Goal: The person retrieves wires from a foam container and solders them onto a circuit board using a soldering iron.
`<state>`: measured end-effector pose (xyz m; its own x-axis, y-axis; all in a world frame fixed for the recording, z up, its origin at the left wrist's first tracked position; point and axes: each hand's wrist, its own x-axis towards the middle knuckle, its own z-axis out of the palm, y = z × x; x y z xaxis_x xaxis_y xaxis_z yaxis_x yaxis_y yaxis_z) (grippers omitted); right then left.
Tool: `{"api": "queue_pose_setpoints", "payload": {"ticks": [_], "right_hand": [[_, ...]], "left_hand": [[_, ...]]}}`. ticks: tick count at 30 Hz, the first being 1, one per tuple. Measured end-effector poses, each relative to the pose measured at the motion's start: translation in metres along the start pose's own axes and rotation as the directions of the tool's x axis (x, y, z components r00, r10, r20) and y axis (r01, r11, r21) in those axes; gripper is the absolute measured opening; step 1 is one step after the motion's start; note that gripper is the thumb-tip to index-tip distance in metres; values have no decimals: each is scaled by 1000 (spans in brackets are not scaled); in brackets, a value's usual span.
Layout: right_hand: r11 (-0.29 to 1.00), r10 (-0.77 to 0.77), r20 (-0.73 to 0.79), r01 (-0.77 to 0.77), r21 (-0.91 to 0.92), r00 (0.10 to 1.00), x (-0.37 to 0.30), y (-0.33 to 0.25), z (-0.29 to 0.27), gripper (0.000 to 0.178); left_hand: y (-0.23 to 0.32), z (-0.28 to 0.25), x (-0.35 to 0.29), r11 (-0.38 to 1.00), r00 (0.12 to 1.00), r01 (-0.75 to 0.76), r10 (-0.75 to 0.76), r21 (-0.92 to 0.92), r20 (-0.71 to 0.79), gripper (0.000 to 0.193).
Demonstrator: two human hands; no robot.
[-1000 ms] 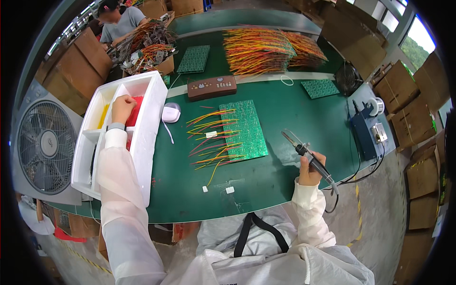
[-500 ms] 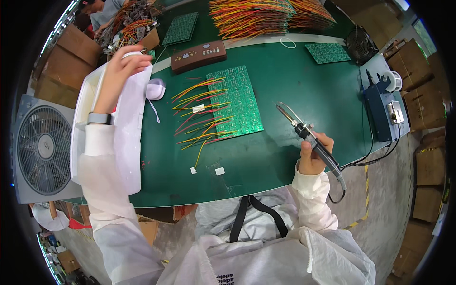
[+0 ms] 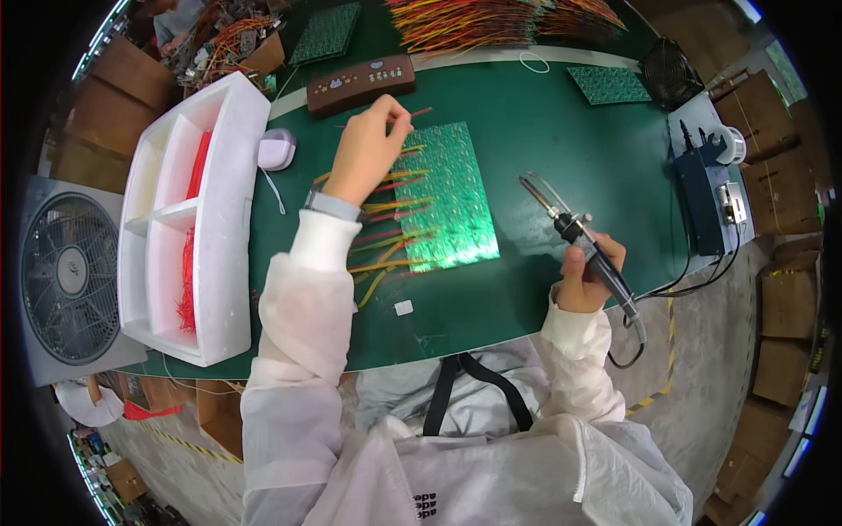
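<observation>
My left hand (image 3: 367, 156) is over the upper left corner of a green circuit board panel (image 3: 458, 197), its fingertips pinched on a thin red wire (image 3: 423, 111) that sticks out past them. Yellow and red wires (image 3: 390, 238) run out from the panel's left side, partly hidden beneath my hand and sleeve. Closed around a dark grey soldering iron (image 3: 607, 270), my right hand (image 3: 586, 285) holds it to the right of the panel. The iron's tip points up and left, apart from the board, with a thin curved tube beside it.
At left stands a white foam box (image 3: 230, 219) with red wires in its compartments, next to a fan (image 3: 72, 270). A brown case (image 3: 361, 85) and wire bundles (image 3: 474, 24) lie at the back. The blue soldering station (image 3: 702, 202) sits right. A small white piece (image 3: 403, 308) lies near the front edge.
My left hand has moved right from above the foam box to the panel's upper left corner, a red wire now in its fingers. My right hand with the iron has barely shifted.
</observation>
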<state>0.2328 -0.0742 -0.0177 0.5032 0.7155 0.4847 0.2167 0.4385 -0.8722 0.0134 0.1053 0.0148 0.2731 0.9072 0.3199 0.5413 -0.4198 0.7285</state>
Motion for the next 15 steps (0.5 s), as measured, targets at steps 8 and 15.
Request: {"api": "queue_pose_setpoints", "payload": {"ticks": [8, 15], "right_hand": [[999, 42, 47, -41, -28, 998, 22, -1, 16, 32], [998, 47, 119, -53, 45, 992, 63, 5, 67, 33]], "left_hand": [[14, 11, -44, 989, 981, -67, 89, 131, -171, 9], [15, 11, -48, 991, 971, -121, 107, -57, -212, 14]]}}
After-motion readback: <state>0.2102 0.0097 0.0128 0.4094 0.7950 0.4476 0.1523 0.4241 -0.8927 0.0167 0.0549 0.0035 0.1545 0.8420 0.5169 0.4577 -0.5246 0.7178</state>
